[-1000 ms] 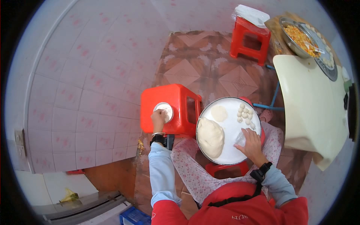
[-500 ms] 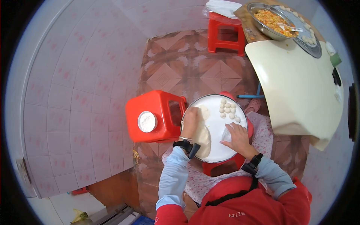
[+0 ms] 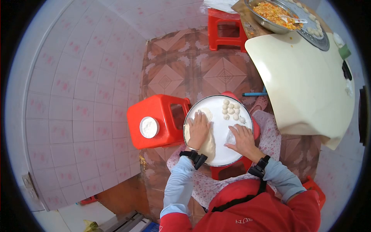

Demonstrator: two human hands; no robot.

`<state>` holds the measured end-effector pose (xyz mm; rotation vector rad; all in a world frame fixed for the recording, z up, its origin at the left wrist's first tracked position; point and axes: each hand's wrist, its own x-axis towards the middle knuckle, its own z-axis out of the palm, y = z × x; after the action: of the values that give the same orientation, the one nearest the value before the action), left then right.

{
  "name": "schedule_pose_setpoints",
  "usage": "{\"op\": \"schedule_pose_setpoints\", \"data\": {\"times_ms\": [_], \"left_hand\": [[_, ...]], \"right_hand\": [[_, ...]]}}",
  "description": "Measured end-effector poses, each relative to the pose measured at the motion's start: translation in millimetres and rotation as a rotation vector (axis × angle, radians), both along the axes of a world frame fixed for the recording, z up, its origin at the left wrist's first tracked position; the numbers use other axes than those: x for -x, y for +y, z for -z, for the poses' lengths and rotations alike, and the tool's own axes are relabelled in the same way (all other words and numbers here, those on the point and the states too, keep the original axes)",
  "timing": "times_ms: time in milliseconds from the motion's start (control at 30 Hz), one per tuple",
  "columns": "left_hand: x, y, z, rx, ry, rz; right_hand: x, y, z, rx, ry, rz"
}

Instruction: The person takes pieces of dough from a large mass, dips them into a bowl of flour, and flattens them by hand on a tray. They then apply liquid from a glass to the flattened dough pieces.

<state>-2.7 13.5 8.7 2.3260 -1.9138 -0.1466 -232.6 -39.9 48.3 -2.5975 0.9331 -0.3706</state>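
Note:
A round white tray [image 3: 226, 157] with a dark rim sits in front of me. My left hand [image 3: 198, 130] lies flat over a sheet of pale dough [image 3: 209, 149] on the tray's left side, fingers stretched out. My right hand [image 3: 245, 140] rests on the tray's right side, its fingers curved around a small clear see-through object [image 3: 230, 139] whose exact kind is not plain. Several small round dough balls [image 3: 231, 111] sit grouped at the tray's upper right, just beyond my right hand.
A red stool [image 3: 137, 106] at the left bears a bowl of white powder [image 3: 149, 127]. A cream table [image 3: 301, 85] stands at the right; behind it are a metal bowl of chopped filling [image 3: 272, 26] and a grey tray [image 3: 322, 44]. Another red stool [image 3: 213, 44] stands at the back.
My left hand has gone from curled near the tray's left rim to flat on the dough, slightly nearer me. My right hand keeps the clear object in nearly the same spot. The view has shifted slightly.

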Motion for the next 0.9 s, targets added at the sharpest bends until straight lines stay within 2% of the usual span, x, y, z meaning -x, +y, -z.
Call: {"op": "schedule_pose_setpoints", "data": {"times_ms": [33,167,233,400,533,667,767,867,900], "left_hand": [[5,-7,1,-0.009,0.008,-0.025],[29,-5,-3,-0.043,0.038,0.178],[24,0,-7,-0.076,0.076,0.207],[-2,-7,-1,-0.078,0.044,-0.014],[1,-18,7,-0.022,0.024,0.005],[12,13,-9,-0.076,-0.014,0.045],[13,23,-12,-0.067,-0.061,0.041],[9,13,-12,-0.047,0.019,-0.016],[6,8,-9,0.010,-0.060,-0.032]], "right_hand": [[-1,-1,0,0.004,0.002,-0.004],[0,-1,1,-0.022,0.007,-0.002],[0,-1,1,-0.017,0.010,0.000],[0,0,0,-0.006,-0.002,0.008],[1,-2,-1,-0.030,-0.009,0.001],[0,-1,-2,-0.014,-0.004,0.004],[-1,-1,-1,-0.022,-0.012,0.001],[0,-1,-3,-0.035,-0.024,0.008],[-1,-1,-4,-0.038,-0.027,0.008]]}}
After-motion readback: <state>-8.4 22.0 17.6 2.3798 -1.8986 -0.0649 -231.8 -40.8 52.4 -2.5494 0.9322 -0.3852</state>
